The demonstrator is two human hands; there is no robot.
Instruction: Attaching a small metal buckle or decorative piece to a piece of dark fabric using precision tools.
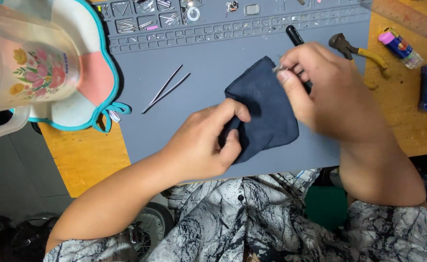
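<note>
Cloth: a dark blue cloth (267, 109) lies on the grey mat (199, 58), near its front edge, between the two hands; its lower left part is bunched up.
Left hand: the left hand (204, 143) is closed on the cloth's lower left edge, thumb on top and fingers curled beneath the fold.
Right hand: the right hand (327, 92) hovers over the cloth's upper right corner, fingers pinched shut on a small shiny metal piece (277, 69); what the piece is cannot be told.
Black tool: a black handle (294, 35) pokes out from behind the right hand's fingers; whether the hand grips it cannot be told.
Tweezers: thin metal tweezers (165, 90) lie on the mat, left of the cloth and apart from it.
Mat trays: the mat's far edge has small moulded compartments holding tiny metal parts.
Pliers: yellow-handled pliers (356, 51) rest on the wooden table (85, 155), just right of the mat.
Lighter: a purple and blue lighter (400, 47) lies further right.
Jug: a clear plastic jug (27, 63) with a flower print stands at the left, in front of a white and pink cloth item with teal trim (94, 73).
</note>
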